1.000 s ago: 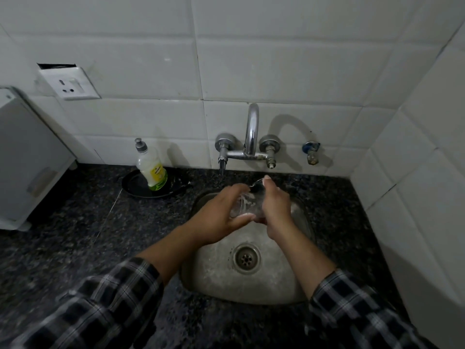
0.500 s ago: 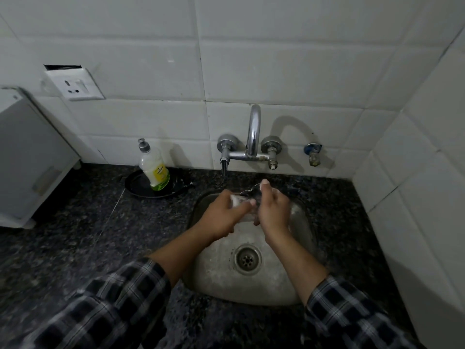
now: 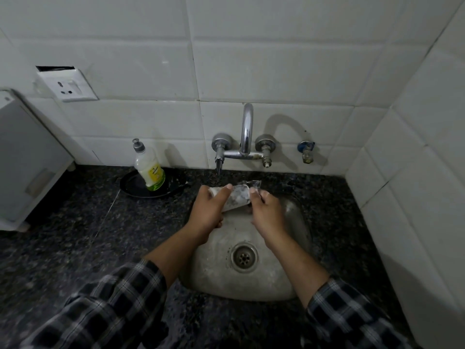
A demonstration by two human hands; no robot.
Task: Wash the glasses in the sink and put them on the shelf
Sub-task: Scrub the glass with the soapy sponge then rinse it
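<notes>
- Fingers of the left hand curl round the glass tumbler's base; the right hand pinches its other end.
- The hands have spread apart since half a second ago (more glass shows).
- The tumbler lies sideways at frame centre, over the sink's back edge, its long axis left-right.

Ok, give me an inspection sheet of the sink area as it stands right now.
Surface: dark speckled counter with a steel sink set into it; drain uncovered.
Job's things: one glass, held sideways above the sink, looks foamy; no shelf in view.
Clutter: soap bottle upright in a black pan, left of the sink.
Grips: left hand holds one end of the glass; right hand pinches the other end.
Cables: none certain; a thin pale line crosses the counter by the pan, cannot tell what it is.
Surroundings: tiled wall, tap, valve, wall socket, white appliance at far left.
</notes>
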